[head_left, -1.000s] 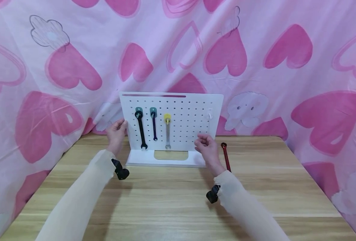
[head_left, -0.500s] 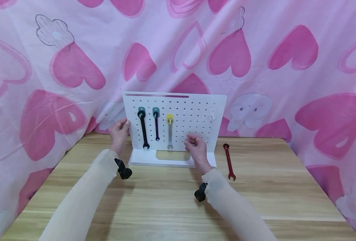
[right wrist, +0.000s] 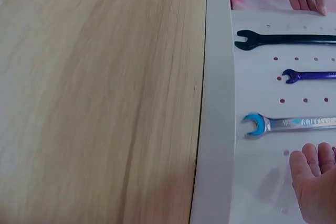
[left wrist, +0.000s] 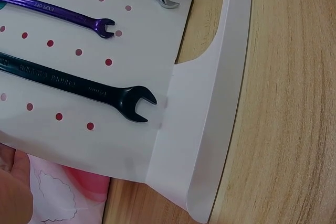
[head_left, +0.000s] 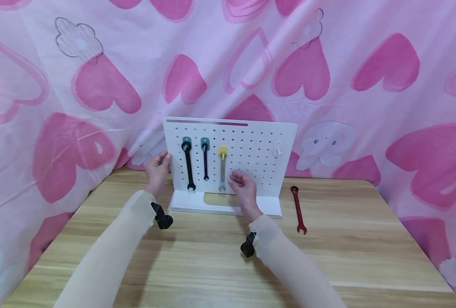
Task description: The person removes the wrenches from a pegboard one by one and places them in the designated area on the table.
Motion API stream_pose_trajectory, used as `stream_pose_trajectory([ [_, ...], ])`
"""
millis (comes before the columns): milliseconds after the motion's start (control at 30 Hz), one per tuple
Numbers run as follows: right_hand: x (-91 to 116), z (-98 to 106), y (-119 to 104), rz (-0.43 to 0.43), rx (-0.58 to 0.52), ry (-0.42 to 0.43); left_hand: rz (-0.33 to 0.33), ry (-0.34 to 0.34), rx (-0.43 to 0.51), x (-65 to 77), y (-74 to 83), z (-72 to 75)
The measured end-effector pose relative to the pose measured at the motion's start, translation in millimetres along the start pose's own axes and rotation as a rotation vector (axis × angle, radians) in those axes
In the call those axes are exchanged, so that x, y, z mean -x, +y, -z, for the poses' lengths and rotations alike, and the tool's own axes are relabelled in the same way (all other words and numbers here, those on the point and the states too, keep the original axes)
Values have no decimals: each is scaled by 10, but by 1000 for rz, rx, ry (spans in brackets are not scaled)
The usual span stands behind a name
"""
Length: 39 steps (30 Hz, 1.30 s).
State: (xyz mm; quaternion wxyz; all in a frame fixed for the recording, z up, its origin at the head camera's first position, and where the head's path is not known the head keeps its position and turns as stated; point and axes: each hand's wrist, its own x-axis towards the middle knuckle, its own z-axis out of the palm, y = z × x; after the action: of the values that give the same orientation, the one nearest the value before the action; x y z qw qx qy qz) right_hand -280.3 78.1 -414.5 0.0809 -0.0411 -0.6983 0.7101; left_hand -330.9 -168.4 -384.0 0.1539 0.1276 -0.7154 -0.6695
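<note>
The silver wrench (head_left: 222,171) hangs from a yellow hook (head_left: 223,149) near the middle of the white pegboard (head_left: 251,147), its ring end up and its forked end down. My right grip (head_left: 245,189) is just to the right of it, apart from it, thumb and fingers loosely bent with a gap between them and holding nothing. My left grip (head_left: 157,171) has the left edge of the white pegboard pinched between thumb and fingers, though part of the fingers is hidden. The board stands upright on its flat white base (head_left: 187,203), whose opening shows the wood of the surface (head_left: 204,265) beneath; my right grip and wrist cover part of the base and of the lower board in the head view. Left of the silver wrench hangs the small purple wrench (head_left: 206,162) on one green hook (head_left: 205,140), and farther left, nearest my left grip, the longer black wrench (head_left: 189,167) on another. Both have their forked ends down. Near the board's right side a clear hook (head_left: 278,151) sticks out. To the right of the board, well apart from my right grip, the red wrench (head_left: 298,209) lies on the surface, forked end toward me. My pale sleeves (head_left: 108,244) reach over the near part of the surface, a black camera (head_left: 162,217) at each wrist. A pink cloth (head_left: 135,42) printed with hearts hangs behind everything.
</note>
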Motion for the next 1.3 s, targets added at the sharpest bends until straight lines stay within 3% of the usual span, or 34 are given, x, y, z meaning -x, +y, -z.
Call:
stream_pose_trajectory([
  [700,-25,-225,73,3,16,21,46,-17,-13,42,40,8],
  [933,-53,-304,107,13,14,65,50,-31,-2,48,30,21],
  [1300,-50,-395,114,-26,17,67,57,-35,-7,35,15,22],
])
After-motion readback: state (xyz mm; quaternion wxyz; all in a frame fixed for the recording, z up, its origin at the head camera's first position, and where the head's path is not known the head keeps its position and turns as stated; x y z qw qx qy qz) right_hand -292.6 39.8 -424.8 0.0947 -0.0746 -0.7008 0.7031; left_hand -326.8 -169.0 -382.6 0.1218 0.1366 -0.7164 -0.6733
